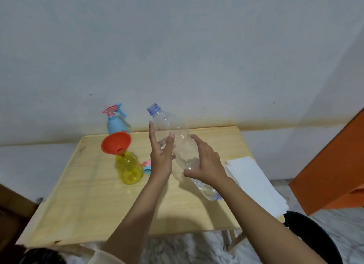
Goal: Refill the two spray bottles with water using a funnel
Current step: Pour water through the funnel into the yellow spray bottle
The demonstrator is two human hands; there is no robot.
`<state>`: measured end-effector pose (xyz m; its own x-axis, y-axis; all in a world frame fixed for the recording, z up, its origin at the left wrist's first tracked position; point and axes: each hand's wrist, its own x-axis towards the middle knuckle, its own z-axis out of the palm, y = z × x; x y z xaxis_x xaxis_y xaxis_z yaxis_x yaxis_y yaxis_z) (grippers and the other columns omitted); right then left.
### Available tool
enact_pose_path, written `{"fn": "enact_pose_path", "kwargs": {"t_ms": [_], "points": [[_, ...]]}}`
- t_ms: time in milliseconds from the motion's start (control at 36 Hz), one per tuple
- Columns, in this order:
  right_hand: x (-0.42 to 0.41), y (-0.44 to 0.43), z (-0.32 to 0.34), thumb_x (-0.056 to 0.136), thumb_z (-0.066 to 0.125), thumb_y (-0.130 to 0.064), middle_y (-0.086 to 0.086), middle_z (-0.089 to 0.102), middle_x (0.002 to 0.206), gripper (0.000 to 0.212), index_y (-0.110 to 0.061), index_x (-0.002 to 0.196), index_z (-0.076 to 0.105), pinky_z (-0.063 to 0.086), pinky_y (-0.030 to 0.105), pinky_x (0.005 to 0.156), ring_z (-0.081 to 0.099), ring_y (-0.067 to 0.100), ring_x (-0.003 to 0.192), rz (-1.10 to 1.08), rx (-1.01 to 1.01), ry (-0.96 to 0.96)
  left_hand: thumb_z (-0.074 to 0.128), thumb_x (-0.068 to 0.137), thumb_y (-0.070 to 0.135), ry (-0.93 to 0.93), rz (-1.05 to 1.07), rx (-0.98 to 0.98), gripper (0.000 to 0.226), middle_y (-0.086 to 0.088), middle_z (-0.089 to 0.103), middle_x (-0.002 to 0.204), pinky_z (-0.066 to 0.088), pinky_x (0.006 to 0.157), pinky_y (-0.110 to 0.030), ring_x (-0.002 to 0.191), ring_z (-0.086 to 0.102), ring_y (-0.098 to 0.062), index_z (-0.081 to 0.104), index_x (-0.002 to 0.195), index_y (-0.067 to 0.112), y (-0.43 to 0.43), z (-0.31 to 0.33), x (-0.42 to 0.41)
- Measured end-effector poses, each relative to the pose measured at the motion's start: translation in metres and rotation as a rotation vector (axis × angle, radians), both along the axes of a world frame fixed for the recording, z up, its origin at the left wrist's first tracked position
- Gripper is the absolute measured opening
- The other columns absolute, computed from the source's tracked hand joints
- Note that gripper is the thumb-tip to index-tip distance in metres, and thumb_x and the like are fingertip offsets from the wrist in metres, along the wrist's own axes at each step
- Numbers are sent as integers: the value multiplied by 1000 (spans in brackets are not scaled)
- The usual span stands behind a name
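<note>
Blue spray bottle (116,126): is stood at the far edge of the counter (78,204), trigger head fitted.
Funnel (115,142): orange, is seated tilted in the neck of the yellow spray bottle (129,170).
Spray head (147,166): is laid just right of the yellow bottle.
Left hand (160,158): is held upright against the clear bottle (173,126); fingers (151,132) are straight and spread.
Clear bottle: uncapped, is held tilted between both hands, mouth up.
Right hand (206,162): fingers are curved round the bottle, thumb beneath.
White sheets (254,183): are stacked at the right edge.

Table (78,204) front open; yellow bottle (129,170), funnel (115,142) left; paper stack (254,183) right.
</note>
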<state>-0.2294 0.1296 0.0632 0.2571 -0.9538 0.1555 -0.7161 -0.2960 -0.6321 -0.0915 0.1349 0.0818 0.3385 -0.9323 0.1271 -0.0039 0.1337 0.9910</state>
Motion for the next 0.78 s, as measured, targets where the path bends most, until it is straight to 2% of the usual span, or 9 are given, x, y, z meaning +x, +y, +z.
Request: {"fn": "enact_pose_path", "kwargs": {"t_ms": [56,139,250,361,444,500,583,694,778], "points": [[4,7,4,59,73,-37,-1,42,132,106,-40,145,10,34,39,94,42,23,117,27,19,82,53,92,45,49,20,-1,61,10,57,106,52,69,-34,94,67,-25,13,133,67,9,-2,5],[10,14,10,61,73,-38,1,43,125,109,-42,146,5,34,39,92,44,24,112,57,24,205,47,96,41,107,67,16,61,17,52,112,51,66,-30,93,67,-23,10,140,59,22,-4,8],[16,21,19,63,74,-39,4,41,118,109,-42,147,6,36,37,89,46,25,103,84,16,300,44,97,40,203,109,49,56,-7,52,129,53,65,-31,89,68,-24,11,137,61,34,-6,13],[20,25,27,62,76,-38,5,40,118,111,-42,147,6,42,34,81,50,25,94,105,35,341,41,98,41,308,80,74,56,-14,51,128,55,73,-40,87,67,-27,9,140,58,41,-4,16],[23,27,35,62,77,-39,7,41,121,110,-42,147,6,42,35,81,51,26,97,112,21,424,41,97,44,380,78,103,55,-15,51,127,55,73,-42,86,67,-29,10,140,58,43,-7,18],[24,28,40,63,76,-40,7,41,123,109,-42,147,6,40,35,83,50,27,103,111,12,485,40,97,46,422,85,125,55,-13,52,125,56,66,-37,84,68,-27,10,141,58,43,-10,19],[27,27,45,64,75,-39,8,41,126,107,-42,146,7,37,35,84,48,27,109,109,-10,544,39,98,45,466,100,122,54,-3,56,115,53,63,-33,71,71,-13,10,143,55,43,-14,17],[29,25,53,65,74,-37,8,42,126,104,-42,146,10,37,36,85,48,27,109,94,-46,586,42,97,46,569,98,148,54,-12,56,123,55,72,-40,80,71,-26,12,141,57,39,-12,17],[30,23,61,66,73,-37,9,42,126,102,-41,146,10,37,37,87,48,28,110,88,-61,618,39,99,42,603,105,120,52,10,55,107,52,72,-38,65,72,-11,11,142,53,38,-8,15]]}}
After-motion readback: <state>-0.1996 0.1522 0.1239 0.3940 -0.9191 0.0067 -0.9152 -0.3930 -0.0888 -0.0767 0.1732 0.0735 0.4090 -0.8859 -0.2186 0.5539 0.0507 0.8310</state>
